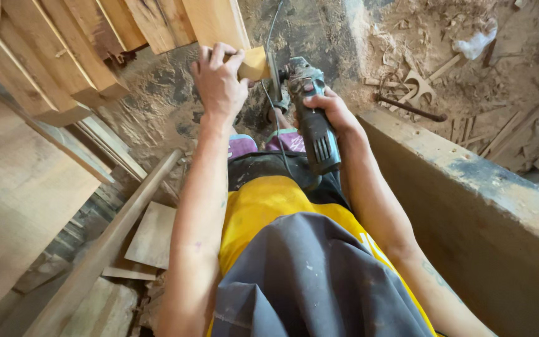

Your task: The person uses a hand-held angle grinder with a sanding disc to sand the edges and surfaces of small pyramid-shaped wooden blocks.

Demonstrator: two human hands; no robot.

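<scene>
Pale smooth wooden block (254, 62), matt dusty plastic-bodied grinder (313, 118), rough planks (51, 56)

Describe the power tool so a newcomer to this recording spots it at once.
Start at the long wooden beam on the right and go left to the right hand. It grips an angle grinder, the only dark grey-green machine here, its corded head against the small wood block under the left hand.

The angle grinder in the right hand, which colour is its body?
The angle grinder body is dark grey-green, dusty, seen in the head view.
</scene>
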